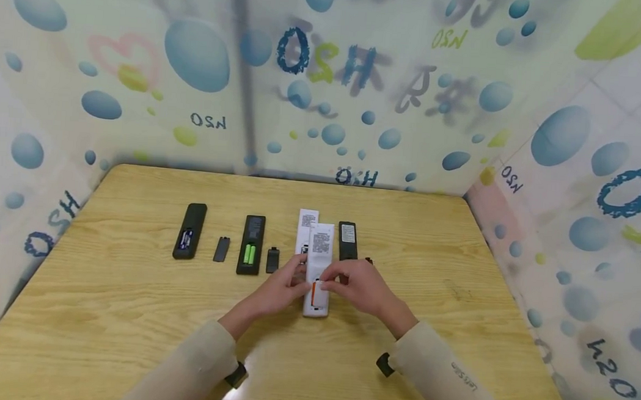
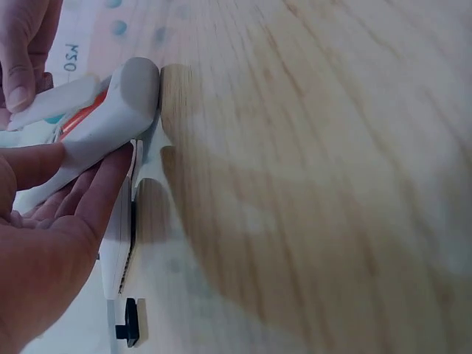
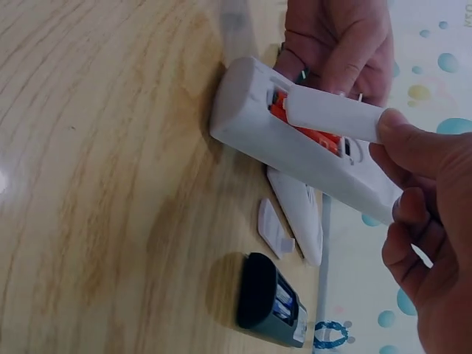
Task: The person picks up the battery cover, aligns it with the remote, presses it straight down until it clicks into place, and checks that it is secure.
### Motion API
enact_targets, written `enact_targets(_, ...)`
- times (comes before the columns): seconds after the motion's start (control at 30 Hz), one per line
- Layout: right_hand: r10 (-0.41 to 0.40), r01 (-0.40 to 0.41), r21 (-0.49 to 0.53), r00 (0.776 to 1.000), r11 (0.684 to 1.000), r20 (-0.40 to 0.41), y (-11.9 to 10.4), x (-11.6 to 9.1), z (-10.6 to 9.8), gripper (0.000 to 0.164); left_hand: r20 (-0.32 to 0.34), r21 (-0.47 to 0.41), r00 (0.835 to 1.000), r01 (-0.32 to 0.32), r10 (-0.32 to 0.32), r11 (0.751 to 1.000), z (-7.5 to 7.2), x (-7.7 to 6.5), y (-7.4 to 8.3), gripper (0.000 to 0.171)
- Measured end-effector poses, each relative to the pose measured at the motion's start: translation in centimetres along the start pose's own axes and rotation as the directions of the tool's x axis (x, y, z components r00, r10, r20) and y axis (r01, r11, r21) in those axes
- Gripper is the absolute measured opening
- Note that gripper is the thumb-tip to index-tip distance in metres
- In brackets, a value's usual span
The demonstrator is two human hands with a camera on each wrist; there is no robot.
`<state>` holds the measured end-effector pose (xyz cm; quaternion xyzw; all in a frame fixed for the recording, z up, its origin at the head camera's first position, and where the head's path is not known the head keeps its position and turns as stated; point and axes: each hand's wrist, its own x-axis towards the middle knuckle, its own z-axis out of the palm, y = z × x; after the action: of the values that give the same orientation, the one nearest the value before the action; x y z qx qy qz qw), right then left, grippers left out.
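Note:
A white remote control is raised off the table, its back facing up. My left hand grips it by the side, with fingers underneath in the left wrist view. Between the thumb and fingers of my right hand is a white battery cover. The cover sits tilted over the battery compartment, its far end at the compartment's edge. Orange batteries show under the cover. Behind lies a second white remote, partly hidden by the raised one.
Left on the wooden table lie two black remotes with batteries showing, and two small black covers. Another black remote lies right of the white ones. A loose white cover lies near the second white remote. Patterned walls surround the table.

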<state>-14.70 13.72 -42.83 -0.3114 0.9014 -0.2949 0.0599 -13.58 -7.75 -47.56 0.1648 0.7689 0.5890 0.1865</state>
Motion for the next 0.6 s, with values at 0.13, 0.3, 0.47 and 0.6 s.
enact_targets(0.13,0.017,-0.017,-0.001,1.000,1.000,0.021,0.00,0.25,0.31,0.008,-0.001,0.001,1.000,0.006,-0.006,1.000,-0.12,0.01,-0.07,0.061)
enact_targets(0.3,0.007,-0.006,-0.014,0.999,1.000,0.039,-0.04,0.61,0.36,0.008,-0.008,0.018,1.000,0.007,-0.007,1.000,-0.24,-0.03,-0.05,0.062)
enact_targets(0.47,-0.017,0.020,-0.070,0.999,0.997,0.041,-0.15,0.50,0.58,0.009,0.003,0.012,1.000,-0.018,0.018,1.000,-0.20,-0.21,-0.26,0.063)
enact_targets(0.6,-0.012,0.015,-0.098,0.999,0.995,0.032,-0.21,0.34,0.73,0.010,0.006,0.006,1.000,-0.021,0.021,1.000,-0.09,-0.28,-0.40,0.063)
